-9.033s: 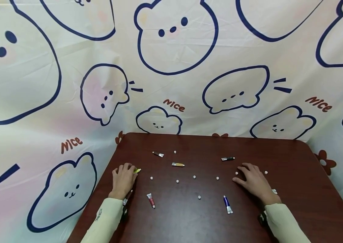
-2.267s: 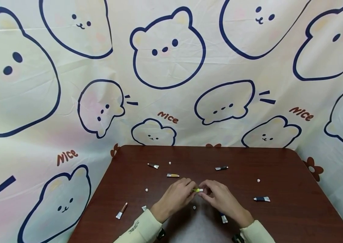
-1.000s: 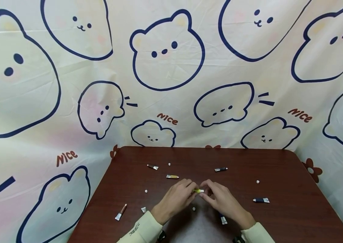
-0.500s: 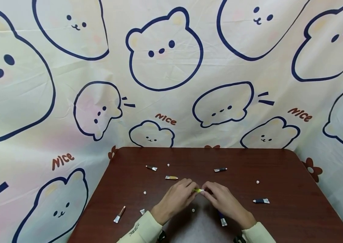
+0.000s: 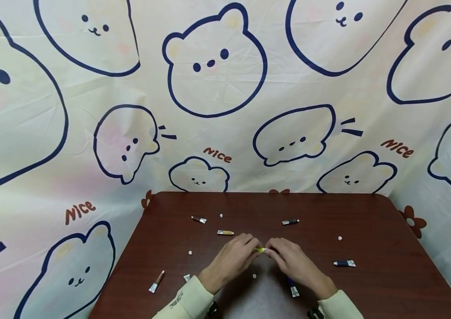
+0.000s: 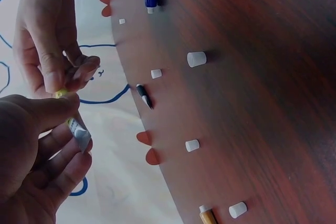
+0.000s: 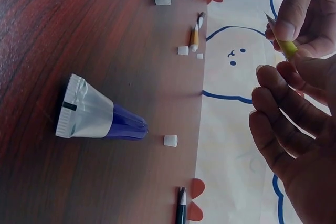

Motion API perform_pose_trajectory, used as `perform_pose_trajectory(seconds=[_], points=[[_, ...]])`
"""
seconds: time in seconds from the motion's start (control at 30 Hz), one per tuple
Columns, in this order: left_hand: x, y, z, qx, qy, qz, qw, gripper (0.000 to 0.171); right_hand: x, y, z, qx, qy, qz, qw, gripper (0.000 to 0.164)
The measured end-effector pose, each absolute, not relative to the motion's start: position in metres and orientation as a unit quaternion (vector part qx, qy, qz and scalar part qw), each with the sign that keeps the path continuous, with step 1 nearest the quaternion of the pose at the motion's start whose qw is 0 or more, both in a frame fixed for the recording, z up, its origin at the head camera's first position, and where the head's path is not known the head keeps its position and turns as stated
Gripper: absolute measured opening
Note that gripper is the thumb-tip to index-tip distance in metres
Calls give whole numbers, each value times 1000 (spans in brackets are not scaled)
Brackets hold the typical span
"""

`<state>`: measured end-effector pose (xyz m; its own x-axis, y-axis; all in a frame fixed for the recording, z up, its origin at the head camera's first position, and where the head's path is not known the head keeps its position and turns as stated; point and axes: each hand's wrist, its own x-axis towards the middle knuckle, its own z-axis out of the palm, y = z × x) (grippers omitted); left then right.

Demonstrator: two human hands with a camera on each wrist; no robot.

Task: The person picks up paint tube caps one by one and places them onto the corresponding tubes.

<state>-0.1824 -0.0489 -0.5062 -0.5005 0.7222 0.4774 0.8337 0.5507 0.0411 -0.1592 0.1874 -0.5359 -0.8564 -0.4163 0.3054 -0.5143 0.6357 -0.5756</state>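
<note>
At the table's middle my left hand (image 5: pixel 231 258) pinches a small yellow paint tube (image 5: pixel 259 250) between thumb and fingers. In the left wrist view, the tube's flat silver tail (image 6: pixel 79 134) sticks out below the left thumb. My right hand (image 5: pixel 299 264) pinches the opposite end, thumb and index fingertips closed round it and hiding most of that tip. The right hand's other fingers (image 7: pixel 275 127) curve loosely beneath. A blue paint tube (image 7: pixel 126 119) lies on the table by the right wrist, and a white cap (image 6: pixel 197 59) stands close to the hands.
More paint tubes lie scattered: an ochre one (image 5: pixel 225 232), a dark brown one (image 5: pixel 199 219), a black one (image 5: pixel 290 222), a navy one (image 5: pixel 344 263) and a brown one (image 5: pixel 156 282). Several loose white caps, one at the right (image 5: pixel 339 238), dot the brown table (image 5: pixel 377 292). A patterned cloth (image 5: pixel 209 133) hangs behind.
The left hand has brought the yellow tube from the table's left side to the middle, where the right hand has joined it. In the last second, right fingertips have covered more of the white end.
</note>
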Motion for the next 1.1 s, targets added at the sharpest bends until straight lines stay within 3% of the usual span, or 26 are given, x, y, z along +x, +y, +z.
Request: perform_pose_trajectory(seconds=[0.5,0.73,1.1], points=[[-182,-49,-508,-460,-850,-155,206,13,-163,187,-536,257,-905,333,60,15],[-183,-54,-512,-439,-864,-154,195,13,-163,189,-534,204,-909,361,32,23],[-192,-79,-535,-397,-882,-128,221,20,-161,208,-539,163,-935,311,54,10]])
